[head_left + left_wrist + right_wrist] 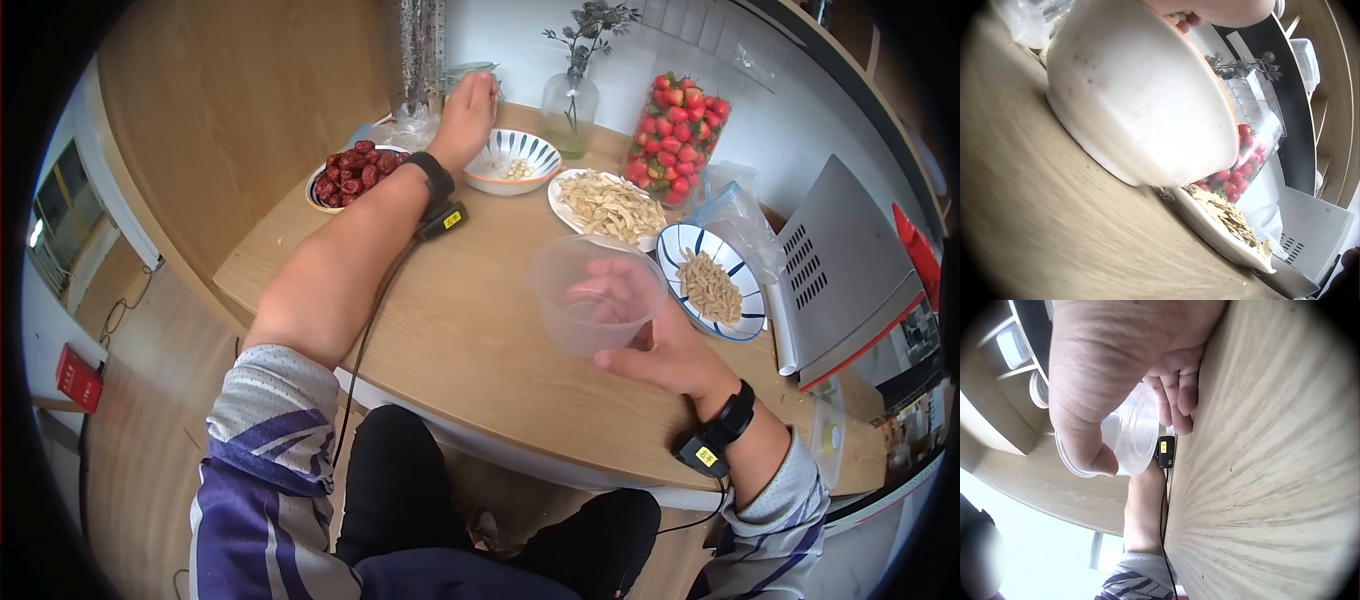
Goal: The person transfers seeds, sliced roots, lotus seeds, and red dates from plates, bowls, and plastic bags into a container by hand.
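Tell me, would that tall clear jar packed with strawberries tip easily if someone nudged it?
Probably somewhat: the strawberry jar stands tall and narrow near the table's back edge, so a push high up might topple it. Packed nearly full, it is likely heavy and would resist a light nudge. Its smooth clear wall looks slippery and perhaps breakable.
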Motion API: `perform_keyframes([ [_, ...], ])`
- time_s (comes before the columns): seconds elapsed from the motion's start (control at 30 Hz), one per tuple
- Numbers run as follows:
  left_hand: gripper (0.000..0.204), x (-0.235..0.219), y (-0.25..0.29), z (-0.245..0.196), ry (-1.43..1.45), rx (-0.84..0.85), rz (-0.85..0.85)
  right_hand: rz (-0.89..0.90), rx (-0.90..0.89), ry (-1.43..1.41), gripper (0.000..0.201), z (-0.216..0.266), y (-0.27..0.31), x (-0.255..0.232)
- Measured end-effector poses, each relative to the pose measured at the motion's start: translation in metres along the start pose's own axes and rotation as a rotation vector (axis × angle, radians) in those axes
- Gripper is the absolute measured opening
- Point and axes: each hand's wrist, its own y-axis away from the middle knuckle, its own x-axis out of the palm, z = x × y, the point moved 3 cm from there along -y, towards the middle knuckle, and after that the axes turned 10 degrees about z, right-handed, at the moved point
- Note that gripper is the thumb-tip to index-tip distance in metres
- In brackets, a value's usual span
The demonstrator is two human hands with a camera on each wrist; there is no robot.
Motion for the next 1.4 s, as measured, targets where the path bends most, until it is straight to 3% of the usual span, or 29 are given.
perform_keyframes([
  [0.2,0.043,-0.007,-0.007,0.013,-0.078,0.079,-0.054,0.003,0.0,-0.034,0.093,-0.001,0.0,0.0],
  [0.4,0.04,-0.004,-0.002,0.003,0.025,0.022,-0.024,0.002,-0.005,-0.028,0.092,-0.002,0.0,0.0],
  [0.9,0.043,-0.007,-0.008,0.015,0.047,0.104,0.06,-0.022,0.026,-0.064,0.097,0.004,0.0,0.004],
  [1.4,0.056,-0.003,-0.002,-0.005,0.019,0.01,0.129,-0.02,0.016,-0.069,0.098,0.004,0.0,0.003],
])
